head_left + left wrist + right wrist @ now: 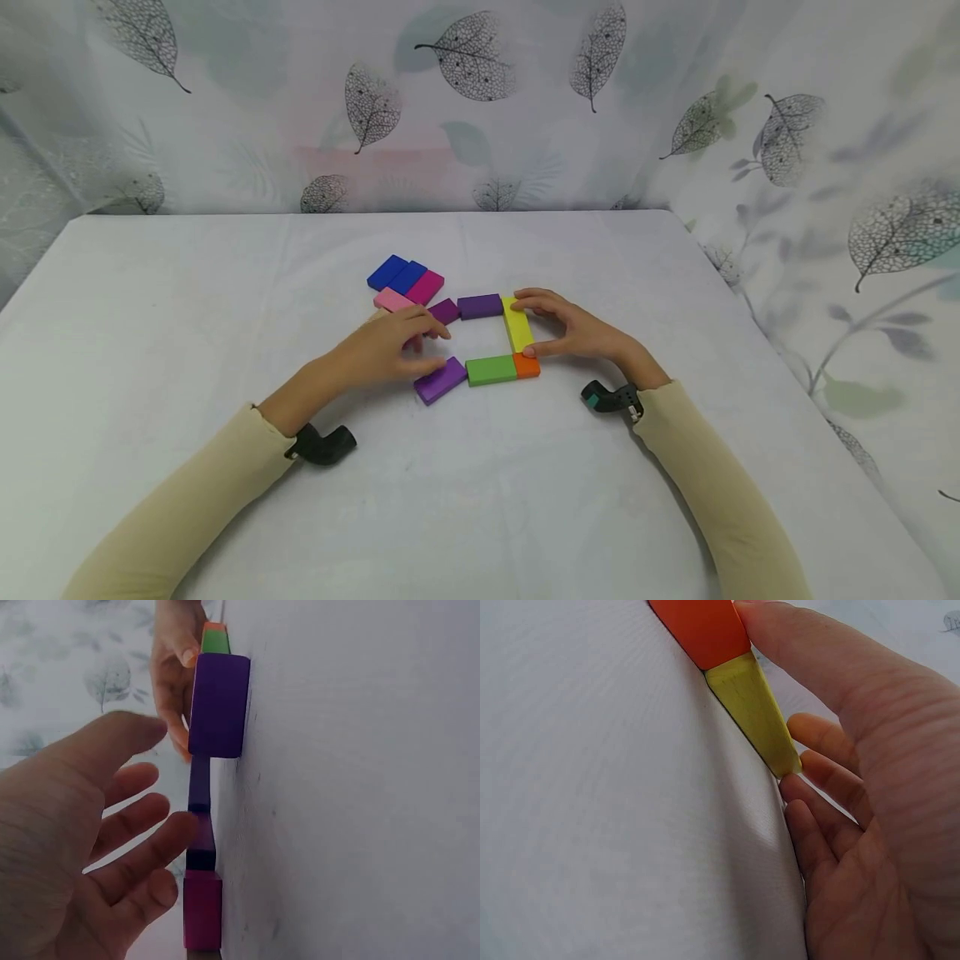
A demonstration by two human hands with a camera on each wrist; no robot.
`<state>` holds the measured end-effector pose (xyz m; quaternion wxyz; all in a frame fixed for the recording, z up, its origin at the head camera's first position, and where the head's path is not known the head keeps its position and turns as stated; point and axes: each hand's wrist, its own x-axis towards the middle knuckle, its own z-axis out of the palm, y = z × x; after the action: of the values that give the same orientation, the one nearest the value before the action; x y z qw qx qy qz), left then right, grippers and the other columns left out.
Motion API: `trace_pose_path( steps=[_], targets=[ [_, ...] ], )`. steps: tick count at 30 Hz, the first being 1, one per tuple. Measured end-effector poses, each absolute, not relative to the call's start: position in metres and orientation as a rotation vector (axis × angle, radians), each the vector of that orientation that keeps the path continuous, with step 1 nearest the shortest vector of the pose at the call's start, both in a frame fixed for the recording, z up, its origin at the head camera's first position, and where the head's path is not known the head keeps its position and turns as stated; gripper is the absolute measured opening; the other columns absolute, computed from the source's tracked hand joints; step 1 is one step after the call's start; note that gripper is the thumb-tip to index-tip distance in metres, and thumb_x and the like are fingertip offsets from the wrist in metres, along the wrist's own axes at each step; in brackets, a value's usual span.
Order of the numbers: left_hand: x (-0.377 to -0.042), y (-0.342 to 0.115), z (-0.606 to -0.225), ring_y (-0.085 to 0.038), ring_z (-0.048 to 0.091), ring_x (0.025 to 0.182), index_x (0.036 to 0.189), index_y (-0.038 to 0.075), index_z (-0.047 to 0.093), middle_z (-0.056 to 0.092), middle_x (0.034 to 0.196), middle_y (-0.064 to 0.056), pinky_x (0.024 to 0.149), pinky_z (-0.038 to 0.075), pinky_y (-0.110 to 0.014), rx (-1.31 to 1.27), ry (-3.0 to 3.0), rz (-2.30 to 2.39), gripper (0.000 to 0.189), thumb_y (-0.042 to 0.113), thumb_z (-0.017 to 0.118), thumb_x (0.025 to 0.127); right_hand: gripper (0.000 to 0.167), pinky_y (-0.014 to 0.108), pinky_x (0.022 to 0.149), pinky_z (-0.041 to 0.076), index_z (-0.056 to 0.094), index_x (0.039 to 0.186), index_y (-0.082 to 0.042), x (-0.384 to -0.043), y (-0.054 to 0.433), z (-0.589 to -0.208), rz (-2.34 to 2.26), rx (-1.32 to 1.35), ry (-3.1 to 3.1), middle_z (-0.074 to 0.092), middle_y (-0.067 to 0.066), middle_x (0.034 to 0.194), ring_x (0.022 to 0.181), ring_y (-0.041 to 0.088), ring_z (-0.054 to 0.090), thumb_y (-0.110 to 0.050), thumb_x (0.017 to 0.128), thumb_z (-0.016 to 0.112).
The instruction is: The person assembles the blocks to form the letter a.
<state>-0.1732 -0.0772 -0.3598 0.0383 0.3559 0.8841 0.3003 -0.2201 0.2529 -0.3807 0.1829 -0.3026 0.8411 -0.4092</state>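
Coloured blocks lie end to end in a ring on the table. My right hand (573,329) spans the yellow block (517,327), fingertips at its far end and thumb at its near end, touching the orange block (705,630). My left hand (382,350) hovers at the ring's left side, fingers loosely bent and holding nothing. Its thumb is close to a purple block (221,705), and the fingertips hang near a magenta-purple block (443,312). A green block (491,370) joins the purple and orange ones. A dark violet block (480,307) forms the far side.
Beyond the left hand sit two blue blocks (388,272), a magenta block (425,287) and a pink block (393,299); a pale block is mostly hidden under that hand. White cloth covers the table (480,500). A leaf-print curtain (420,175) hangs behind it.
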Motion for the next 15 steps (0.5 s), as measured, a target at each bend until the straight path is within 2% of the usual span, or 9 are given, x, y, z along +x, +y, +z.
trace_pose_path(
  steps=[6, 15],
  targets=[
    [-0.1669, -0.0792, -0.3613, -0.009, 0.057, 0.086, 0.121, 0.014, 0.064, 0.061, 0.1, 0.003, 0.074, 0.051, -0.025, 1.13, 2.477, 0.889, 0.048, 0.037, 0.078, 0.081, 0.065, 0.046, 0.119, 0.019, 0.048, 0.142, -0.011, -0.2202, 0.2528, -0.382, -1.158, -0.85, 2.372, 0.029, 0.005, 0.156, 0.144, 0.025, 0.027, -0.016, 0.084, 0.077],
    [-0.1657, -0.0804, -0.3603, -0.012, 0.057, 0.087, 0.127, 0.013, 0.06, 0.061, 0.102, 0.001, 0.075, 0.052, -0.027, 1.094, 2.373, 0.945, 0.053, 0.034, 0.079, 0.082, 0.065, 0.048, 0.118, 0.018, 0.048, 0.142, -0.011, -0.2203, 0.2523, -0.3811, -1.141, -0.844, 2.383, 0.028, 0.005, 0.156, 0.144, 0.026, 0.027, -0.017, 0.084, 0.077]
  ],
)
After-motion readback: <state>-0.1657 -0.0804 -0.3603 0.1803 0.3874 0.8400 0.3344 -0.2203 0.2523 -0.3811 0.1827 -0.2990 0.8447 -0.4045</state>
